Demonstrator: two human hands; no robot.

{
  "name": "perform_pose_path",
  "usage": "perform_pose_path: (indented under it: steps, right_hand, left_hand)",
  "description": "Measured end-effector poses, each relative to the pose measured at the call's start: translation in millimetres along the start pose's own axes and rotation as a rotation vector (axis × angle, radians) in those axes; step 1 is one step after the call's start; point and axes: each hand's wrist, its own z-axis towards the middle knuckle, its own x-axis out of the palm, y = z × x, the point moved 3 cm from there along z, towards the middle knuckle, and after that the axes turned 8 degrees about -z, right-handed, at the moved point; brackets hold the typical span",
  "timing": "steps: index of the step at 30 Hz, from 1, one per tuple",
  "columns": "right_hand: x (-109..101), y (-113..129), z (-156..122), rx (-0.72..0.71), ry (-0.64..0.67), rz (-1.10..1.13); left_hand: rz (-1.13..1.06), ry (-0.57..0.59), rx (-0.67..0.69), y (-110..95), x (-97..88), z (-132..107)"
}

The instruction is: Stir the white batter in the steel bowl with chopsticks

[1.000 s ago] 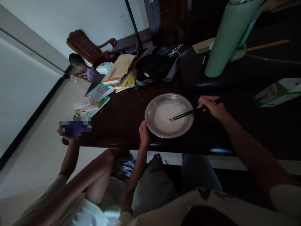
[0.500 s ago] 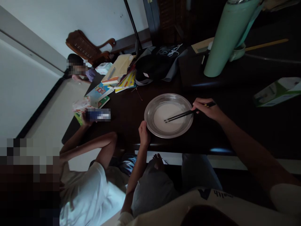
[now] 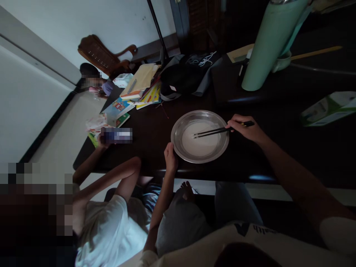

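A round metal plate (image 3: 219,149) with a pale white batter (image 3: 200,140) in it sits on the dark table (image 3: 150,144) near its front edge. My left hand (image 3: 170,157) grips the plate's near-left rim. My right hand (image 3: 245,128) is closed on a pair of dark chopsticks (image 3: 213,131), whose tips rest in the batter at the plate's upper middle.
A tall mint-green flask (image 3: 268,44) stands at the back right, a green-and-white box (image 3: 328,109) lies at the right. Books and papers (image 3: 139,89) and a dark bag (image 3: 180,79) crowd the back left. Another person in a white shirt (image 3: 111,230) sits at my left, arm on the table.
The chopstick tips have swept from the plate's lower right toward its upper left. The person at my left has leaned in and set their hand on the table.
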Motion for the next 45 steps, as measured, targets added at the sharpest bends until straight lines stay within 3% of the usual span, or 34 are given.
perform_pose_path:
  steps: [4,10,16,22,28,35,41,45]
  right_hand:
    - [-8,-5,0,0.025,-0.093,0.061]
    - [4,0,-1,-0.010,0.040,0.040]
    - [-9,-4,1,0.047,-0.127,0.065]
    - [3,1,0,-0.011,0.041,0.042]
    - [-7,-2,1,0.003,-0.083,0.014]
    - [3,2,0,-0.017,0.057,0.012]
    - [-9,-2,1,0.039,-0.093,0.039]
    - [-1,2,-1,0.014,0.035,0.066]
  left_hand:
    - [-0.008,0.005,0.007,1,0.0,0]
    - [-0.035,-0.018,-0.001,3,-1.9,1]
    - [-0.047,0.008,0.015,6,-3.1,3]
    - [-0.010,0.011,0.024,8,-4.3,3]
    - [0.027,0.009,0.035,4,-1.7,2]
    - [0.016,-0.012,0.017,2,-0.7,2]
    - [-0.022,-0.003,0.002,6,-2.3,2]
    - [-0.009,0.006,0.019,5,-2.5,2]
